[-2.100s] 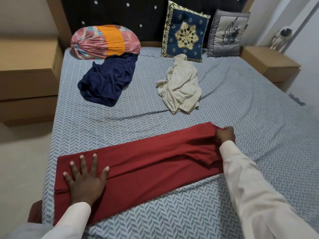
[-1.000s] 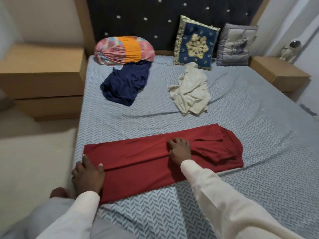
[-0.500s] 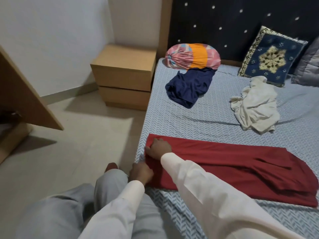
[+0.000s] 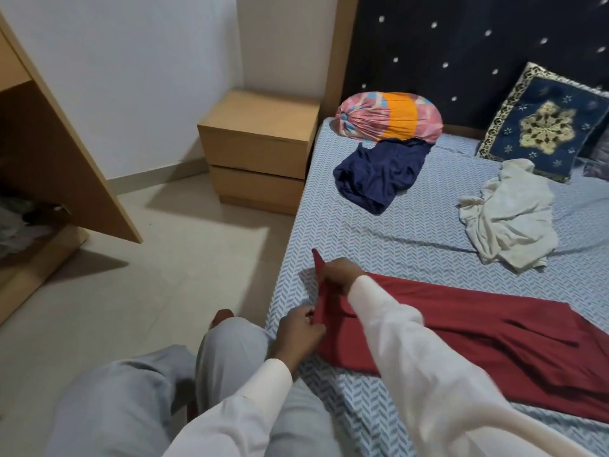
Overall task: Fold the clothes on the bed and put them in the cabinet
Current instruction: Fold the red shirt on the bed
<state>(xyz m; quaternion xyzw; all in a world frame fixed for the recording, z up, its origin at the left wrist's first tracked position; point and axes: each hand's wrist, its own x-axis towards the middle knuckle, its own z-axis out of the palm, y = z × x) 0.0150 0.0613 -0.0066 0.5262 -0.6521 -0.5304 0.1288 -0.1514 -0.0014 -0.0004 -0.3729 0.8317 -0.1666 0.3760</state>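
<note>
Red garment [image 4: 461,334]: a long folded strip, flat on the bed [image 4: 412,232] near its front edge, left end lifted.
Long axis: runs 10 o'clock to 4 o'clock; the free end points to 4 o'clock.
Left hand [image 4: 298,328]: fingers pinch the lifted end's near corner.
Right hand [image 4: 339,275]: fingers curl round the same end, at 1 o'clock of the left hand.
Key relation: the whole strip lies at 4 o'clock from both grips; I judge the fold goes that way.
</note>
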